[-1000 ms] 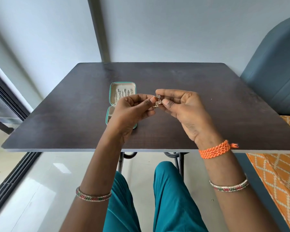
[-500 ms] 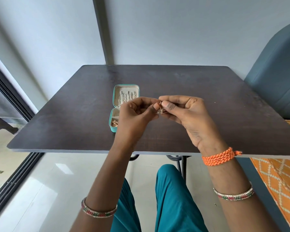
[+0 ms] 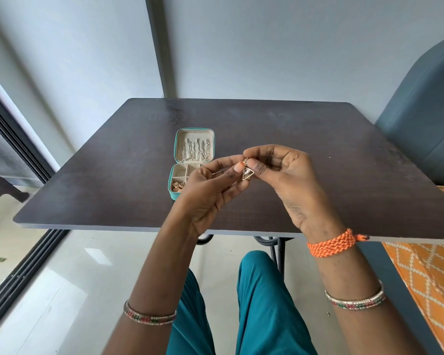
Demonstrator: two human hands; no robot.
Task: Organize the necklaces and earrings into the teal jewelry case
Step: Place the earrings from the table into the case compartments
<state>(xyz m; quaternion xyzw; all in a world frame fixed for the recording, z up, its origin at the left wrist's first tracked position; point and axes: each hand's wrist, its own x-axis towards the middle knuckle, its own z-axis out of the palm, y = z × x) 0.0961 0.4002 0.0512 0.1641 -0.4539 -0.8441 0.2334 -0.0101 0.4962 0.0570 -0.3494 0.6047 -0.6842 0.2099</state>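
Observation:
The teal jewelry case (image 3: 176,153) lies open on the dark table (image 3: 318,155), left of centre. Silver necklaces (image 3: 196,149) hang in its cream lid, and gold pieces (image 3: 177,187) sit in a front compartment of its base. Both hands are raised above the table just right of the case. My left hand (image 3: 210,193) and my right hand (image 3: 285,175) pinch the top of a small gold triangular earring (image 3: 247,173) between fingertips and thumbs, and it dangles between them. My left hand hides the right part of the case's base.
A blue-grey upholstered seat (image 3: 426,111) stands at the table's right edge, with orange patterned fabric (image 3: 431,275) below it. A dark sliding-door frame (image 3: 13,139) runs along the left. My teal-clad legs (image 3: 262,303) are under the table's near edge.
The triangular earring now hangs in plain sight between my fingertips; before it was mostly tucked between them. Both hands stay together above the table.

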